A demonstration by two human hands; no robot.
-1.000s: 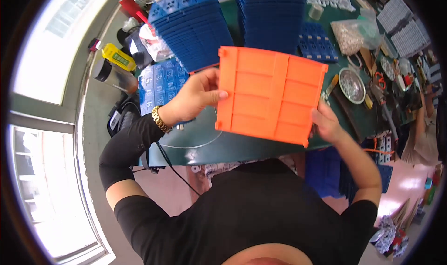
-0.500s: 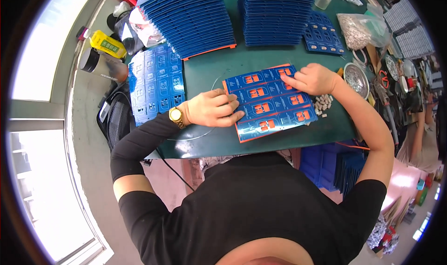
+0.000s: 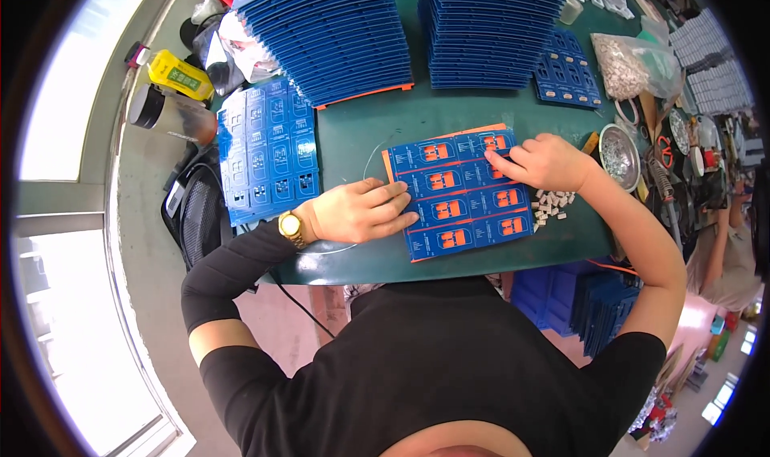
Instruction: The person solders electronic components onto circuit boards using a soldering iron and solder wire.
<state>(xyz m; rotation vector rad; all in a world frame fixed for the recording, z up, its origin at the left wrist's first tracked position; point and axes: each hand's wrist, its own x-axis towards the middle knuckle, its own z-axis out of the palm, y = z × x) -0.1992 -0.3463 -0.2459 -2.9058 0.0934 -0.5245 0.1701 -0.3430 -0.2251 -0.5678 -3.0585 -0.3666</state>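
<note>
A blue printed circuit board panel [image 3: 473,186] with rows of orange-showing cutouts lies on an orange sheet or tray [image 3: 388,168] on the green table. My left hand [image 3: 361,210], with a gold watch at its wrist, rests its outstretched fingers on the panel's left edge. At the upper right cutouts is my right hand [image 3: 542,163], its index fingertip touching the panel and the other fingers curled in. Whatever small piece may be under those fingertips is hidden. Beside the panel's right edge sits a loose pile of small whitish connectors [image 3: 549,207], just below my right hand.
Two tall stacks of blue panels [image 3: 337,48] [image 3: 493,40] stand at the back. Another panel [image 3: 269,148] lies left, one with parts [image 3: 566,70] back right. A bag of small parts [image 3: 622,68], a metal bowl [image 3: 618,156] and a yellow bottle [image 3: 180,76] are around.
The panel now lies squarer and flatter, slightly nearer me. My right hand still works at its upper right corner; my left stays on the left edge.
</note>
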